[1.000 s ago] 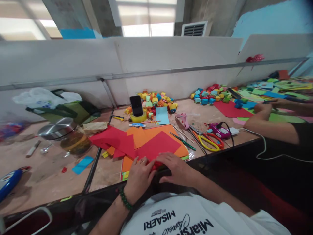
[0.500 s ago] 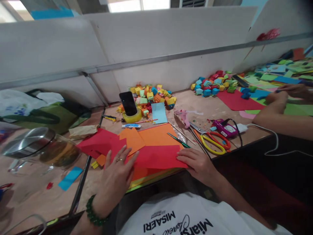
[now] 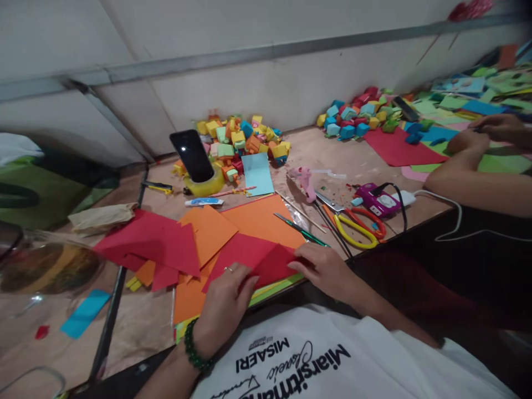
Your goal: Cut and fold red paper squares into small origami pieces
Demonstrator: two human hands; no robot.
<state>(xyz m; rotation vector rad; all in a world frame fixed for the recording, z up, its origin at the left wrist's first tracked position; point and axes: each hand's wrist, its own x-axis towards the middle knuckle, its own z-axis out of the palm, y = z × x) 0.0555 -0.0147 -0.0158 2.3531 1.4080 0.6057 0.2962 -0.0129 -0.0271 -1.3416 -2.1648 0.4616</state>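
Note:
A piece of red paper (image 3: 245, 249) lies at a slant on a large orange sheet (image 3: 266, 216) near the table's front edge. Its right end is pinched between the thumb and fingers of my right hand (image 3: 326, 271). My left hand (image 3: 228, 302), with curled fingers, grips the paper's lower left edge; the fingertips are partly hidden. Beyond my hands lie a smaller orange piece (image 3: 211, 230) and a green-handled craft knife (image 3: 302, 229). Other red paper (image 3: 155, 241) lies to the left, and yellow and green sheets show under the orange one.
Scissors (image 3: 355, 230), a pink glue gun (image 3: 305, 183) and a purple socket adapter (image 3: 377, 199) with cords are on the right. A phone (image 3: 193, 155) leans in a tape roll (image 3: 205, 184) before a heap of paper cubes (image 3: 239, 138). A co-worker's arm (image 3: 477, 177) reaches in.
The view has tilted down. The red paper has turned from lying straight to lying at a slant. My left hand's spread fingers have curled at its lower edge, while my right hand stays at its right end.

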